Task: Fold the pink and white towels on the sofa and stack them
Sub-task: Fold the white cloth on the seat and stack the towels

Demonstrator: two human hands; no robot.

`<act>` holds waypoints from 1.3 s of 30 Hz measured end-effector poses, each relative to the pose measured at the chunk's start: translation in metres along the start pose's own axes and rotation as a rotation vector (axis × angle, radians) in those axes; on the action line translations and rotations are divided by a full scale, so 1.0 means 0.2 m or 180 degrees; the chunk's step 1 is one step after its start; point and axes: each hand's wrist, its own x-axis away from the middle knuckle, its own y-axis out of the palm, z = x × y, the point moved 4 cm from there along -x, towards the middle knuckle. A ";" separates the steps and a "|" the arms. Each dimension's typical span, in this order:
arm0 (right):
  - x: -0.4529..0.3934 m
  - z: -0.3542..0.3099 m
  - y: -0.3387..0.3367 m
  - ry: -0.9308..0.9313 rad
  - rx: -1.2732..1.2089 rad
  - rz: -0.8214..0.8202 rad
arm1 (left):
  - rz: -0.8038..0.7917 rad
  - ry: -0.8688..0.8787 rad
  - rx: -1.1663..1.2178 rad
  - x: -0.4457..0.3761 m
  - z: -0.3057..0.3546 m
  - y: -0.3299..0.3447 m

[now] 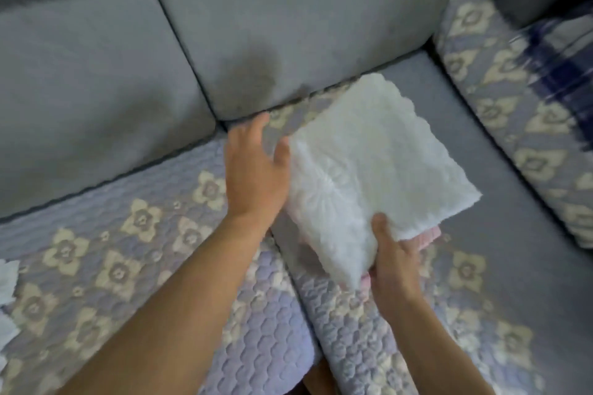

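- A folded white textured towel [372,167] lies on a folded pink towel [425,236], both on the grey sofa's [288,9] quilted floral seat cover [128,234].
- The right hand [393,263] pinches the stack's near edge, thumb on top.
- The left hand [256,167], fingers straight, touches the white towel's left edge.
- A blue plaid cloth [558,51] lies far right of the stack.
- White fabric [6,276] shows far left.

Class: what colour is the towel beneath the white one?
Pink, peeking out under the white towel; head view.
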 end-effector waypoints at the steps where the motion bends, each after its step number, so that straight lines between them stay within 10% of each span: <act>1: -0.09 0.06 -0.03 0.0194 0.0149 0.0077 | -0.0337 0.0051 -0.0265 0.03 0.00 0.17; 5: -0.20 0.17 -0.24 0.0269 0.0943 0.0545 | -0.1910 -0.0060 -0.1389 0.34 -0.12 0.64; 8: -0.02 -0.07 -0.31 -0.1276 0.2295 0.1410 | -0.1458 0.0315 -0.1542 0.42 -0.13 0.67; 11: -0.11 -0.27 -0.07 -0.3023 0.3314 0.0562 | -0.1005 0.0451 -0.1879 0.43 -0.12 0.68; 15: -0.68 -0.25 0.12 -0.2597 0.4939 -0.0078 | -0.0728 0.0505 -0.2062 0.39 -0.19 0.72; 19: -0.96 -0.15 0.09 -0.2519 0.4922 -0.0062 | -0.1015 0.0485 -0.1908 0.25 -0.38 0.85; 30: -0.44 -0.20 0.32 -0.2441 0.4981 0.0323 | -0.1439 0.0219 -0.1567 0.34 -0.36 0.27; 34: 0.15 0.15 0.69 -0.3275 0.4264 -0.0897 | -0.1627 -0.1396 -0.1395 0.66 -0.89 -0.30; 39: 0.69 0.91 1.08 -0.0958 0.4943 -0.3066 | -0.1581 -0.3148 -0.0638 1.32 -1.62 -1.19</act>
